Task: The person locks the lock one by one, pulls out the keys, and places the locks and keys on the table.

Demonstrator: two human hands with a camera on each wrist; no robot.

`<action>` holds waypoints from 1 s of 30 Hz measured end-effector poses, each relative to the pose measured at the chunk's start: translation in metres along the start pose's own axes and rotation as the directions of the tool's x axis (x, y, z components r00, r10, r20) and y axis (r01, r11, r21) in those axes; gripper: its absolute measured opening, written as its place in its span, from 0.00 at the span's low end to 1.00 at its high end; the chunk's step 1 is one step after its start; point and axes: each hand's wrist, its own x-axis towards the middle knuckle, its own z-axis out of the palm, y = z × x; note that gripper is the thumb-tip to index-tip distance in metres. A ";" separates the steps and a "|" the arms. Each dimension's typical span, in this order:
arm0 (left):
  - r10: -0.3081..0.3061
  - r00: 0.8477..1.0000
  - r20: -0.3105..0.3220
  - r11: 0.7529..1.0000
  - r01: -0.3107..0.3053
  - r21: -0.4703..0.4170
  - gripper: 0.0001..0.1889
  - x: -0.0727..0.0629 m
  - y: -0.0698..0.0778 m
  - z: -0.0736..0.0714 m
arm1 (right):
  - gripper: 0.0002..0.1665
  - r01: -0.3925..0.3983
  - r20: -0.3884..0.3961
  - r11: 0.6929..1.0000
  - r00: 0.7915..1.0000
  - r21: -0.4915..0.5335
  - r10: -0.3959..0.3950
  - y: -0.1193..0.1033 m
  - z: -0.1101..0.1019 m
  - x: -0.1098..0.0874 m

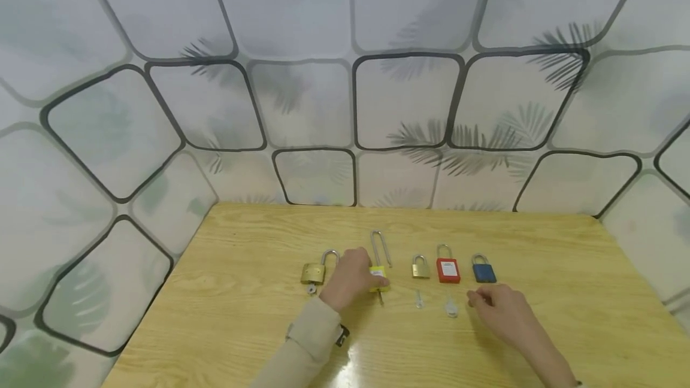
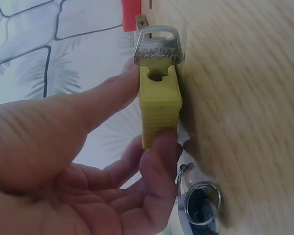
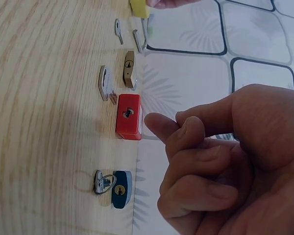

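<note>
My left hand (image 1: 349,279) grips a yellow padlock (image 2: 160,105) by its sides, thumb against one side and fingers on the other. A key (image 2: 159,49) marked "SAFETY LOCKOUT" stands in its keyhole. In the head view its long shackle (image 1: 380,247) is open, with one leg free. My right hand (image 1: 501,311) holds nothing, its fingers loosely curled above the table. Nearest to it are a blue padlock (image 1: 484,272) and a red padlock (image 1: 448,274). The right wrist view shows a key with a ring (image 3: 104,183) beside the blue padlock.
Left of my left hand lies a brass padlock (image 1: 312,274) with its shackle open and a key (image 1: 311,288) at its base. A small brass padlock (image 1: 420,270) has a small key (image 1: 419,300) in front. Another key (image 1: 451,308) lies before the red padlock. A patterned backdrop (image 1: 302,106) borders the wooden table (image 1: 226,316).
</note>
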 end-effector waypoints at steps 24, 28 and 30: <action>-0.067 0.998 -0.015 0.989 0.068 0.132 0.26 -0.014 0.009 -0.011 | 0.16 -0.029 0.016 0.999 0.999 0.012 0.029 0.005 0.001 -0.002; -0.094 0.995 -0.025 0.981 0.097 0.171 0.28 -0.016 0.008 -0.013 | 0.16 -0.029 0.015 1.000 0.999 0.007 0.029 0.005 0.000 -0.002; -0.102 0.995 -0.005 0.979 0.101 0.179 0.28 -0.016 0.006 -0.015 | 0.16 -0.023 0.011 1.000 1.000 0.003 0.023 0.005 0.000 -0.002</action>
